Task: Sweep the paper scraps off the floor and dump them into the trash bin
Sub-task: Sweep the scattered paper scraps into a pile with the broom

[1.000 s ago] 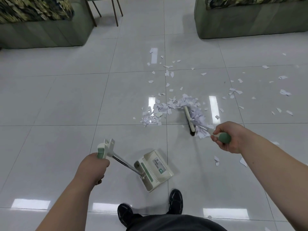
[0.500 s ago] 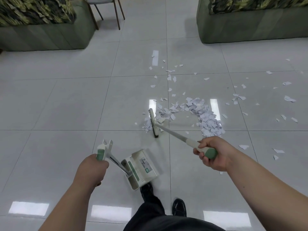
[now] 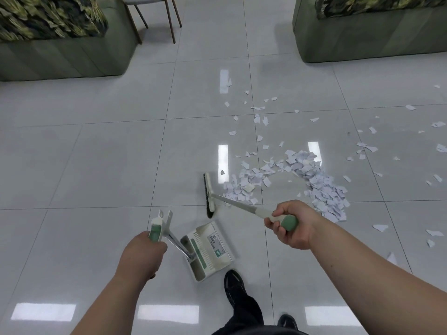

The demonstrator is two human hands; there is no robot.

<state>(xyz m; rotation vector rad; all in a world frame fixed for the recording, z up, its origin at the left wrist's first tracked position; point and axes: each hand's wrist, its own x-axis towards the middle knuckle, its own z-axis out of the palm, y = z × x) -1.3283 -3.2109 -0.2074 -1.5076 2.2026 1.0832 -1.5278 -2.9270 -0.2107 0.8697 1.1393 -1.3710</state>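
right now the right hand [image 3: 290, 226] holds the broom [image 3: 208, 195] by the green end of its handle, the fingers [image 3: 278, 227] closed firmly around it. the brush head stands on the floor [image 3: 96, 165] just at the left end of the paper scraps [image 3: 321, 187]. the scraps lie in a curved heap to the right of the brush, and many loose pieces [image 3: 365, 147] are spread further off and to the right. the left hand [image 3: 142, 252] grips the green handle of the dustpan [image 3: 210, 247], wrapped fully around it. the pan lies on the floor near the person's shoe [image 3: 233, 281], just beside the brush head and apart from the heap. no trash bin is in view.

i judge that the step in hand is to gather the scraps into one heap. to do it well, the bristles should lie flat on the tiles and go in short, light strokes, because thin paper will probably fly up or slip under a fast brush. it is better to push from the outside toward the middle, then bring in the far pieces. i cannot tell which way the pan's mouth is turned, so it should face the heap and press on the floor before any scraps go in.
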